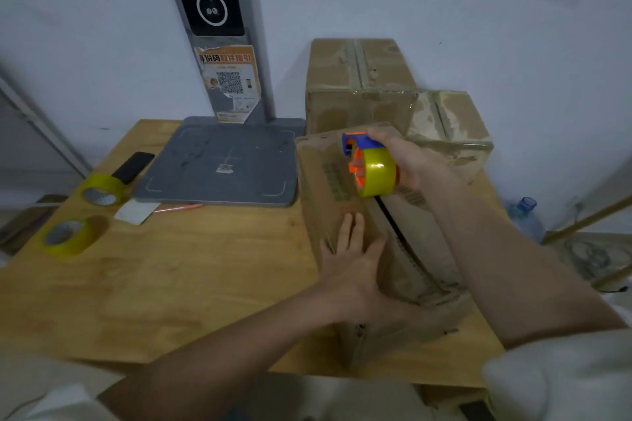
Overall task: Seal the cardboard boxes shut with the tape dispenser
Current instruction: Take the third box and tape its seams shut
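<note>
A left hand point(352, 260) presses flat, fingers straight, on the box point(376, 243) standing at the right of the wooden surface point(191, 270). The right hand point(407, 164) has its grip closed around the tape dispenser point(371, 164), held at the box's top seam. Two taped boxes point(393, 92) stand behind.

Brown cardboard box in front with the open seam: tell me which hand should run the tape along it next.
Right. The right hand already grips the blue-and-orange tape dispenser over the far end of the brown cardboard box; the left hand lies flat on the left flap, steadying it.
</note>
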